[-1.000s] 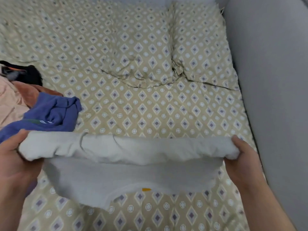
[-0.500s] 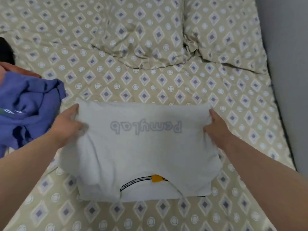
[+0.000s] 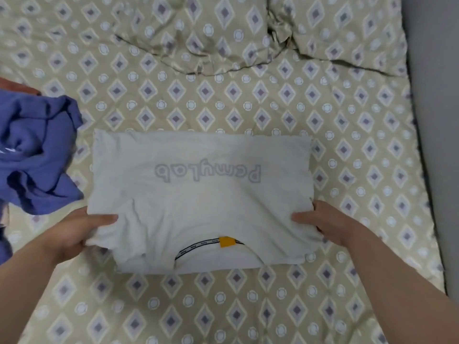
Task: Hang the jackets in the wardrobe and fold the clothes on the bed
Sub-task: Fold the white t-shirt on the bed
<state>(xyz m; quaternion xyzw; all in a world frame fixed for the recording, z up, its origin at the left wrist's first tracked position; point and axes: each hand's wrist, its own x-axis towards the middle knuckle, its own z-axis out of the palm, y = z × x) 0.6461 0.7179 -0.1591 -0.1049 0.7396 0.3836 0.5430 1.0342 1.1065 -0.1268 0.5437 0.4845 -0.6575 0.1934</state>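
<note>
- white T-shirt (image 3: 198, 199) folded into a rectangle, lying flat mid-bed (image 3: 223, 306), collar at near edge, grey print upside down
- left hand (image 3: 74, 232) pinches shirt's near-left edge, thumb on top, fingers tucked under
- right hand (image 3: 320, 222) grips near-right edge the same way, thumb on top
- orange tag (image 3: 227, 242) at collar
- blue garment (image 3: 32, 155) crumpled just left of shirt
- pillow (image 3: 198, 33) at far end of bed

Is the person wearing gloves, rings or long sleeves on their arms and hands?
No. The left hand and right hand are bare: no gloves, rings or watch show. Both forearms are uncovered too, with no sleeve in view.
</note>
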